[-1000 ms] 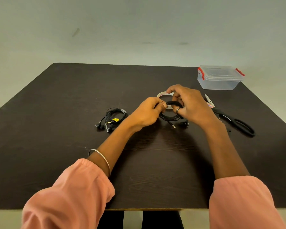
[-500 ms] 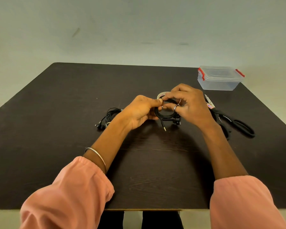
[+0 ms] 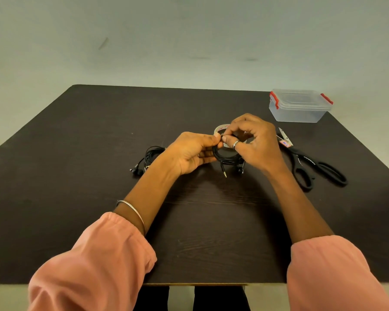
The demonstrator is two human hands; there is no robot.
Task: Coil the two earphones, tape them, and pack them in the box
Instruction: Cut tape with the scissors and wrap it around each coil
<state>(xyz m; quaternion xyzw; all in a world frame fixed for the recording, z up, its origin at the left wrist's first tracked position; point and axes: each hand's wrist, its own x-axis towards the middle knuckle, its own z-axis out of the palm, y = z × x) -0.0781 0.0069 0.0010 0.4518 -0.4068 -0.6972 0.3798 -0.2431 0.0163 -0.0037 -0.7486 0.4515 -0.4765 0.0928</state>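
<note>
Your left hand (image 3: 192,152) and right hand (image 3: 255,142) pinch a coiled black earphone cord (image 3: 226,156) above the dark wooden table (image 3: 76,153). Another black earphone bundle (image 3: 147,157) lies left. Black scissors (image 3: 310,164) and a clear plastic box with red clips (image 3: 300,105) sit right.

Hardly any lettering is showing clearly enough to read. The scissors (image 3: 310,162) are carrying a small red, white and blue label (image 3: 285,143) where the blades meet the black handles; its letters are too small to make out. Left of the scissors, the tape roll (image 3: 221,129) is showing red print along its pale rim, blurred and partly hidden behind the right hand (image 3: 254,142), so no word is coming through. The box (image 3: 300,106) beyond the scissors is showing no readable marking.
</note>
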